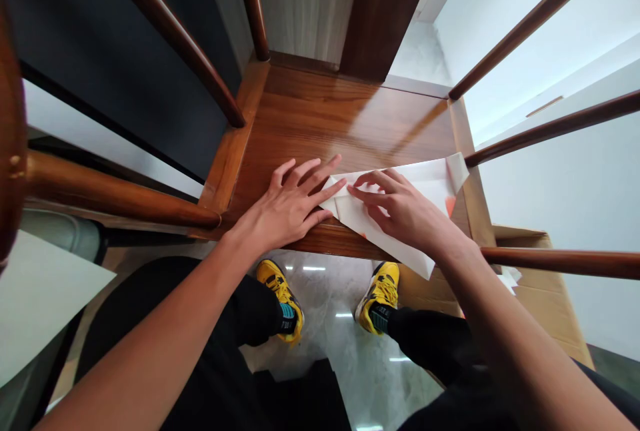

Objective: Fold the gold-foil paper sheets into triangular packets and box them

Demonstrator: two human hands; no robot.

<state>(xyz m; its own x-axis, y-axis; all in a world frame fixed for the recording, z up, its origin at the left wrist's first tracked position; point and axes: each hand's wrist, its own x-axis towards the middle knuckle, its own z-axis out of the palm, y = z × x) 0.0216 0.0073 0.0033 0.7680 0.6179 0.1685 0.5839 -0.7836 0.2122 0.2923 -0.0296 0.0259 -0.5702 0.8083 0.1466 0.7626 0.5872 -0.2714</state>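
Observation:
A folded white sheet of paper [430, 184] with orange showing at its edges lies on a glossy wooden chair seat [330, 117]. My left hand [285, 207] rests flat on the seat with fingers spread, its fingertips on the paper's left corner. My right hand [400, 207] lies on the paper with fingers extended, index finger pressing along a fold near the same corner. Part of the paper hangs over the seat's near edge.
Wooden rails [550, 131] of chairs frame both sides. A cardboard box [545, 297] stands on the marble floor at the right. My feet in yellow shoes [380, 294] are under the seat. A white sheet [40, 291] lies at the lower left.

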